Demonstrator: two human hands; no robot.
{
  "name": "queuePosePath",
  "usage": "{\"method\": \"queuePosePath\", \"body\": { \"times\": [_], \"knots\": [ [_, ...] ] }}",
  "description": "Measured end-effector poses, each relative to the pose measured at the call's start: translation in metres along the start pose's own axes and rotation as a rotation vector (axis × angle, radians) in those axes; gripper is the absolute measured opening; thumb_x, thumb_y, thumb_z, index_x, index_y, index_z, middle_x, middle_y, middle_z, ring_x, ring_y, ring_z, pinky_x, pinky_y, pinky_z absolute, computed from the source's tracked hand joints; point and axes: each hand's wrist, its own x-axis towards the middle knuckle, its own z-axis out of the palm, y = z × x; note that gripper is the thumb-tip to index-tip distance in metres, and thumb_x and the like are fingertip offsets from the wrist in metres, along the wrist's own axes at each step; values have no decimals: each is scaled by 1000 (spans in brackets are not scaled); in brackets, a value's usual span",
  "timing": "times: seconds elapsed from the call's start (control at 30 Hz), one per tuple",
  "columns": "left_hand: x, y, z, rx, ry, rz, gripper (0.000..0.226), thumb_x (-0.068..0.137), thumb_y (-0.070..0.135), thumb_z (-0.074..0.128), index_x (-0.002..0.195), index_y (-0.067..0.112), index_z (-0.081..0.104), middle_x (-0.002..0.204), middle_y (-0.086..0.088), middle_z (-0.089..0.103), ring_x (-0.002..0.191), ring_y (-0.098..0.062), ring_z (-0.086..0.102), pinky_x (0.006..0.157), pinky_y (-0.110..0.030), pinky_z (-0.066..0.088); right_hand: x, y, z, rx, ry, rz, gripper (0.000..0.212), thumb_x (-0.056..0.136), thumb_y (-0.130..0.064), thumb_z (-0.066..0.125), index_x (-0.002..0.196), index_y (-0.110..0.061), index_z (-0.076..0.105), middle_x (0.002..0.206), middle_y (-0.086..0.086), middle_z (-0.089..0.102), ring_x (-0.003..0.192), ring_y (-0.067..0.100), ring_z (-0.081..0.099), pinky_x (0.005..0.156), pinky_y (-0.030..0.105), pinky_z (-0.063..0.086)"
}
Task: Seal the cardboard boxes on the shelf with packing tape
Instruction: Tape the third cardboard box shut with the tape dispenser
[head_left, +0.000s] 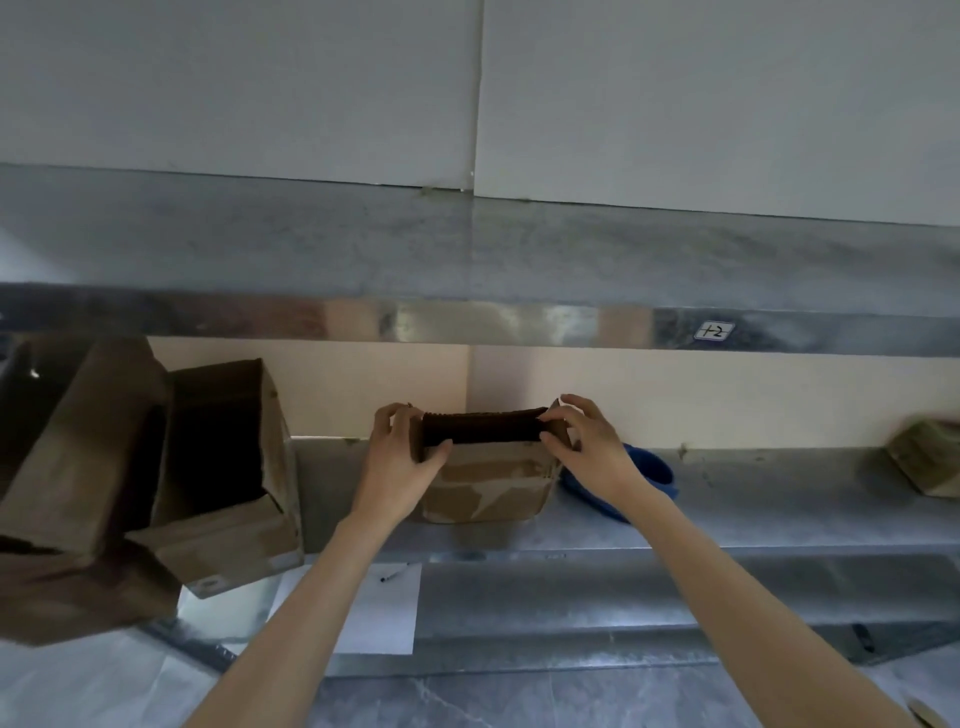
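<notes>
Left hand (400, 462) curls round the left end and right hand (587, 447) pinches the right flap of the small brown cardboard box (485, 488) on the grey metal shelf (779, 499) – long axis runs hand to hand. Blue round object (652, 473) just behind the right wrist – big open cardboard box (228, 467) left of the left hand.

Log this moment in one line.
left hand: grips small box | right hand: grips small box | top: open, unsealed

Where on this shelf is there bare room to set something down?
Bare grey metal shelf lies between the blue rounded object and the far-right small cardboard box. The left end is crowded with large open cardboard boxes, near the torn brown cardboard box the left hand and right hand grip.
</notes>
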Motion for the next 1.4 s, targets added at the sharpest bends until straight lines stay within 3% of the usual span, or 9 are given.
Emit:
{"method": "queuePosePath", "body": {
  "times": [0.2,0.5,0.73,0.9,1.03,1.17,1.4],
  "knots": [
    [6,0,0,-6,39,-4,46,86,35,72,121,9,55,129,-7,43,110,-24,54,90,-27,44,7,-1,-1,-30,3,0,23,97,-22,59,120,-18,62,141,2,42,122,16,49,98,19,33],
    [10,7,5,27,104,-12,38,87,32,73,114,11,57,125,-6,47,100,-25,60,78,-36,57,15,-5,-4,-36,-18,10,22,95,-11,62,116,-15,64,136,3,44,104,15,54,93,25,44],
    [11,5,7,-31,70,-18,41,83,25,76,117,12,58,128,-4,47,99,-19,57,73,-24,50,17,-6,-17,81,-111,43,34,87,-10,72,120,-15,64,137,5,42,108,19,56,95,33,50],
    [4,-3,3,-83,39,58,46,81,26,79,120,12,58,128,-2,48,107,-9,49,85,-21,46,16,-1,-24,131,-186,76,41,84,-16,77,122,-20,63,145,2,34,114,20,55,89,27,49],
    [-3,-7,2,-124,12,65,52,80,29,80,125,14,58,133,-1,45,111,-4,46,95,-23,47,15,2,-27,165,-277,88,44,84,-18,76,124,-24,60,144,1,36,117,18,52,83,13,43],
    [-9,-8,1,-145,-1,81,54,79,30,81,126,17,57,132,4,43,111,0,44,98,-24,46,16,2,-22,160,-300,92,44,86,-18,75,126,-24,59,138,5,43,116,18,50,95,21,42],
    [-15,-10,-4,-141,-76,109,60,78,37,81,129,26,53,135,10,39,117,4,43,98,-15,41,23,-3,-11,153,-221,90,47,88,-23,72,131,-23,53,129,7,44,106,18,53,88,20,43]
  ]
}}
